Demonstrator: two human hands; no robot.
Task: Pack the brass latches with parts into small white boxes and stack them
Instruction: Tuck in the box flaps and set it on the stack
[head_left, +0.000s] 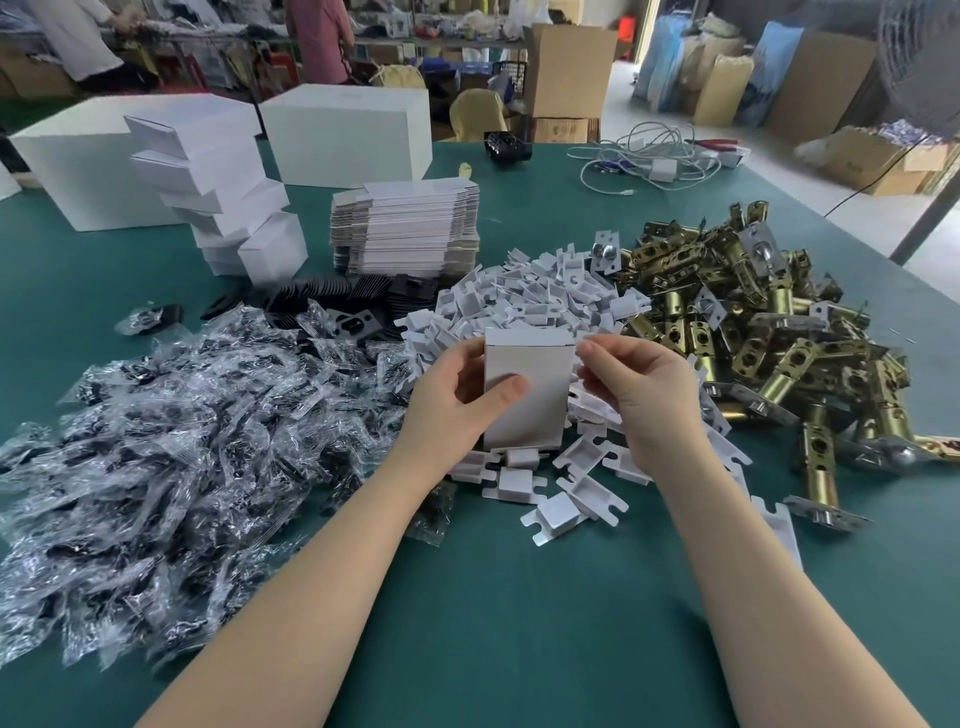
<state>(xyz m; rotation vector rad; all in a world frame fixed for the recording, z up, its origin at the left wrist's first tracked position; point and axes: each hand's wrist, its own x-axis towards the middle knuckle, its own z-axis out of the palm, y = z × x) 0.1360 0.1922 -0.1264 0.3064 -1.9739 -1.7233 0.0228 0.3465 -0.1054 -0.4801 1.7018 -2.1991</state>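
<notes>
The left hand (457, 400) gripped a small white box (527, 387) upright above the worktop (493, 597), its thumb across the front. The right hand (636, 395) pinched the box's far right top corner, seemingly closing it. Stacking on the far-left boxes (223, 192) likely came next.

A small white box (527, 389) is standing upright above the green table, its plain broad face turned toward the camera and its top closed. The left hand (457, 400) is gripping its left side, thumb lying across the front face; the right hand (639, 395) is pinching its upper right corner.

Brass latches (753, 332) are lying in a loose heap at two o'clock from the box, tubular bodies pointing in all directions, some with silver faceplates.

Finished white boxes (223, 202) are sitting in a leaning stack at eleven o'clock. Flat unfolded boxes (405, 228) are piled at twelve o'clock.
</notes>
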